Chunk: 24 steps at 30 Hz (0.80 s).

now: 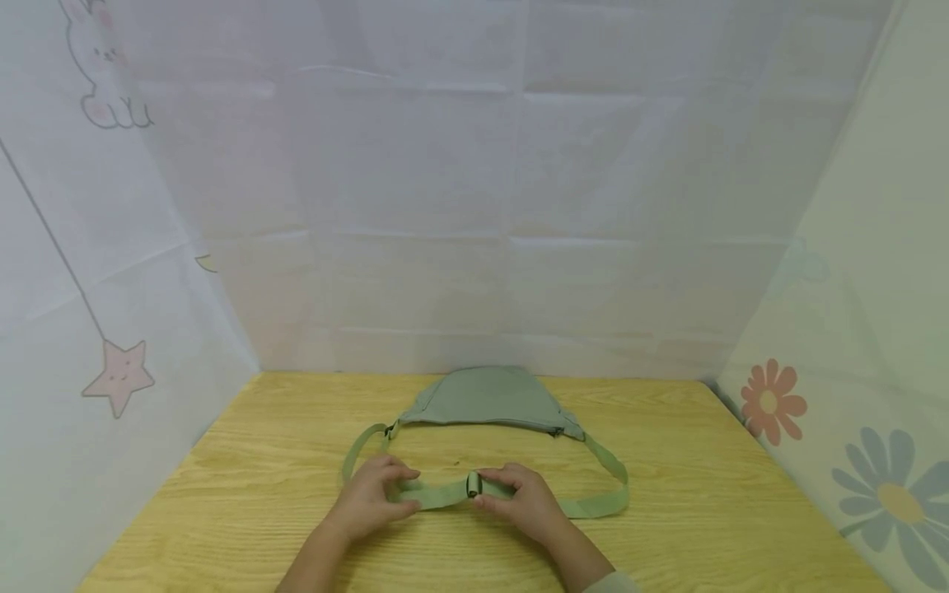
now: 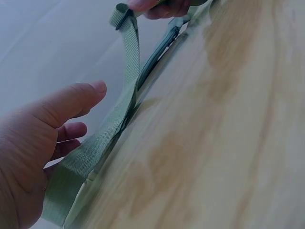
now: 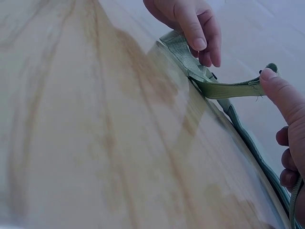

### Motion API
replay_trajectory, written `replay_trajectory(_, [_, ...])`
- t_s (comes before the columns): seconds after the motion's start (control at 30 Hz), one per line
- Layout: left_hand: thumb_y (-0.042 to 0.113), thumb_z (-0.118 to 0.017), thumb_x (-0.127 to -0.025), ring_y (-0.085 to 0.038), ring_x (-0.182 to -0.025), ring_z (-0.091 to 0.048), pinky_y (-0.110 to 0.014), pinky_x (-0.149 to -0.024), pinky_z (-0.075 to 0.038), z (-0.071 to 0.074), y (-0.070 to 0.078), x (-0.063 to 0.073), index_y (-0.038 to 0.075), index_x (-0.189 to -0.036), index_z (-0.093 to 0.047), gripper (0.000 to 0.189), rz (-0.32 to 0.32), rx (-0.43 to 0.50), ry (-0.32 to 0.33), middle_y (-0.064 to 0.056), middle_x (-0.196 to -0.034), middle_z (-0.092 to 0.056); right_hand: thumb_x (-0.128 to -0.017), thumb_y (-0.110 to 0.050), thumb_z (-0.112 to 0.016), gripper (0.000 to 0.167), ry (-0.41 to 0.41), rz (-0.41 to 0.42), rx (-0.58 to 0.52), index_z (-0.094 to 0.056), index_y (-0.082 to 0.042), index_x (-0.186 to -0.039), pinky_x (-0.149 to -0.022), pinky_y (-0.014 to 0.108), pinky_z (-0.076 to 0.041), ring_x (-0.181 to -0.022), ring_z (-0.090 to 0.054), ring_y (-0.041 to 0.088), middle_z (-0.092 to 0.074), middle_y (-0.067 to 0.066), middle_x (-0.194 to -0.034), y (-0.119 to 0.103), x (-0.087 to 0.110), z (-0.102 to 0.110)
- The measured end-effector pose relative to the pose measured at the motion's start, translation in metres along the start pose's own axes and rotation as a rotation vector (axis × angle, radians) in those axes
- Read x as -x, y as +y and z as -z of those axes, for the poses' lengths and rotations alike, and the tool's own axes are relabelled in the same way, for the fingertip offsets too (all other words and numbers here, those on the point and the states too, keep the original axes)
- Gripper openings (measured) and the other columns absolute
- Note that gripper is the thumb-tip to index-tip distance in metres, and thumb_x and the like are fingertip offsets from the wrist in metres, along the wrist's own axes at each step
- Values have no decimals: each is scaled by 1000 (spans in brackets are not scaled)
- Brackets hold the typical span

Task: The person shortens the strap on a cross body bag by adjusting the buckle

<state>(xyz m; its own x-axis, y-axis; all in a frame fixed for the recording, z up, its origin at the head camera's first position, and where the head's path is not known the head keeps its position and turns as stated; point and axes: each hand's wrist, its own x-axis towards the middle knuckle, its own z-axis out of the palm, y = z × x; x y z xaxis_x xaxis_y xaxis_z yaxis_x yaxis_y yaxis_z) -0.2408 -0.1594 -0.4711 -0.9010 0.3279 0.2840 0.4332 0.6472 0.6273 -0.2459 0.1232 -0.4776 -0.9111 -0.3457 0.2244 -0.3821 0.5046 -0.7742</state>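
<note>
A grey-green waist bag (image 1: 485,397) lies at the back of the table, its light green strap (image 1: 439,496) looping toward me. Between thumb and fingers, my right hand (image 1: 526,501) pinches the strap at a dark slider buckle (image 1: 474,484), and the left wrist view has this buckle (image 2: 125,18) raised above the tabletop. My left hand (image 1: 372,499) is around the strap farther left. Its thumb stands apart from the loosely bent fingers, and the webbing (image 2: 90,155) runs beside them without being pinched. The right thumb (image 3: 281,93) presses on the strap end by the buckle.
The wood-grain table (image 1: 712,511) stretches out around the bag. Pale fabric walls (image 1: 474,206) enclose it at the back and both sides, with printed flowers (image 1: 773,402) on the right one. A zipper pull (image 1: 556,431) hangs at the bag's right corner.
</note>
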Motion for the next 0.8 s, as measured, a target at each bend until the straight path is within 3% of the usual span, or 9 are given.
replay_trajectory(0.5, [32,-80,-81,-22,-102,-58,-29,-87,-49,-24,16,-10,10,-113,-72,40,-50,102,-56,3,-106,-63,-83,-37,-77,45,4,6,6,-71,-12,-119,-60,21,-40,-68,-44,1,-64,-1,-91,-2,0,0])
replay_trajectory(0.8, [34,-78,-84,-22,-111,-60,-38,-96,-51,-42,27,-19,11,-120,-68,44,-87,172,-88,2,-117,-66,-83,-37,-77,44,4,14,-10,-72,-11,-119,-60,20,-41,-69,-45,1,-65,0,-91,-2,1,0])
